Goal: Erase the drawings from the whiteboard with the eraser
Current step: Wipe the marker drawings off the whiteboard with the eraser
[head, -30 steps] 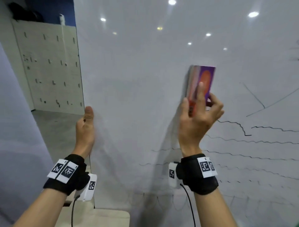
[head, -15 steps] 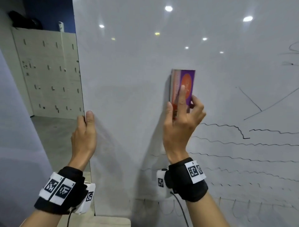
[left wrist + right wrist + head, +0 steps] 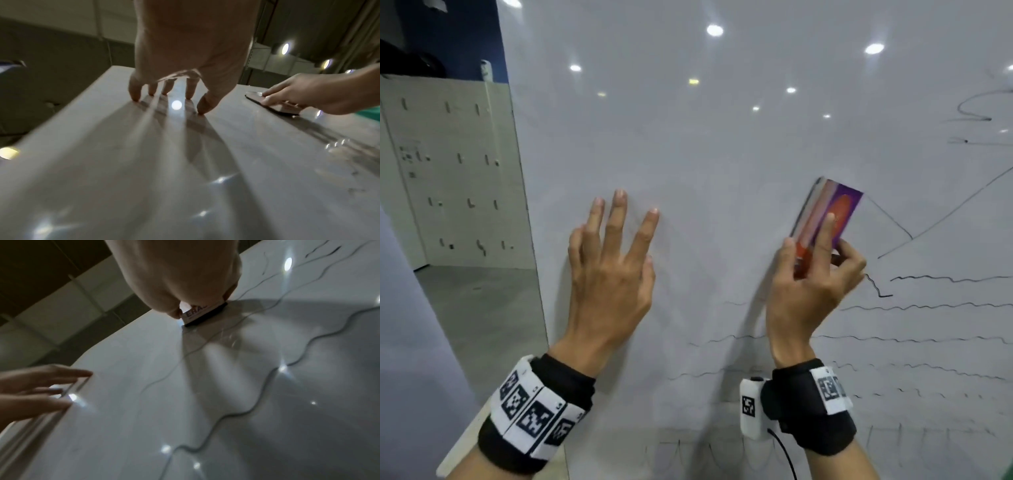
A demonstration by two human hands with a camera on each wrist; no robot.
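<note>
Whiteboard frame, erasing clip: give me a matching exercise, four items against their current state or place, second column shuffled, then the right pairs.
Column one:
1. left hand
2. right hand
3. eraser
4. wavy lines

Column two:
A. drawn across the whiteboard's lower right
B. fingers spread, fingertips touching the board
C. purple and orange back, pressed to the board
D. curled in a grip on the eraser

Pairs: 1-B, 2-D, 3-C, 4-A
</note>
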